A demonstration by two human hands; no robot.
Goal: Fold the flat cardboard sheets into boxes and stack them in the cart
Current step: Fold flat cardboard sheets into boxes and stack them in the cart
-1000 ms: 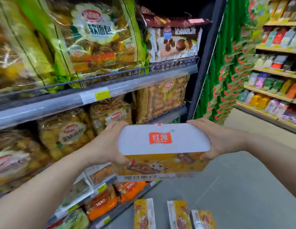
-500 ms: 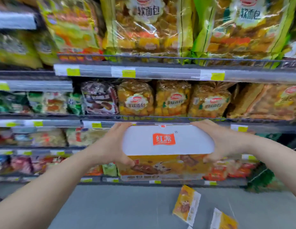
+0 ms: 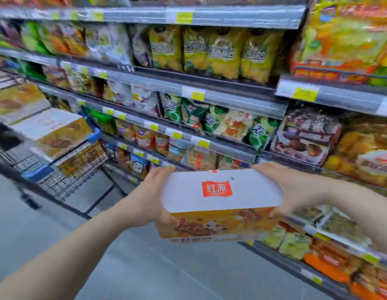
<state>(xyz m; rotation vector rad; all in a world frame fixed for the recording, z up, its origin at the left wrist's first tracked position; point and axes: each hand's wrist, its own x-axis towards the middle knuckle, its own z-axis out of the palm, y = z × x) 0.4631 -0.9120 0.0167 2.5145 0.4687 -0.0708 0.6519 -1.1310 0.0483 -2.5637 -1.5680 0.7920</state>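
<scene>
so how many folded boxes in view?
3: one box held between left hand and right hand; two stacked in the cart, at and. More may be hidden.

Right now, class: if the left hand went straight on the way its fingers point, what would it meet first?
The left hand grips the folded box, fingers pointing up and away toward the shelves. It would probably meet the snack packets on the low shelf first; depth is unclear.

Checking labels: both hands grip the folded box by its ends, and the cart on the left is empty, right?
Not quite: in the head view the cart already holds folded boxes. The left hand and right hand do grip the folded box by its ends.
</scene>
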